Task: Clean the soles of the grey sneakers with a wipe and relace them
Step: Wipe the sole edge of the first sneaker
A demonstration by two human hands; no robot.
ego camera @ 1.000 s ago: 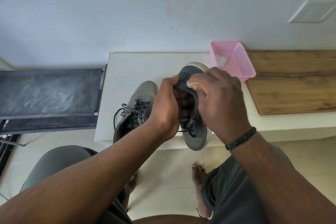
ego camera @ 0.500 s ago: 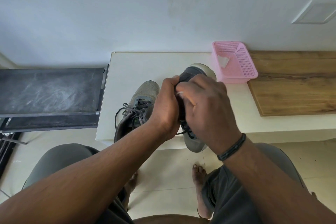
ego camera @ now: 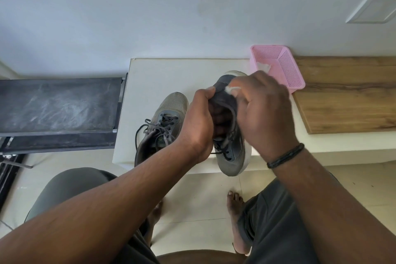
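My left hand point(ego camera: 198, 123) grips a grey sneaker point(ego camera: 232, 156) held above the front edge of the white table point(ego camera: 160, 75), fingers inside its opening, toe pointing toward me. My right hand point(ego camera: 263, 111) pinches a small white wipe point(ego camera: 230, 89) against the heel end of that shoe, near its pale sole. Loose dark laces hang at the shoe's tongue. The second grey sneaker point(ego camera: 162, 122) lies on the table to the left, laces loose, toe pointing to the wall.
A pink mesh basket point(ego camera: 287, 70) with a white wipe inside stands at the table's back right. A wooden board point(ego camera: 347, 94) lies to the right, a dark panel point(ego camera: 57, 105) to the left. My knees and bare feet are below.
My right hand with the wipe has slid from the shoe's middle back up toward its heel end. The held shoe has tipped a little; the left hand keeps its grip.
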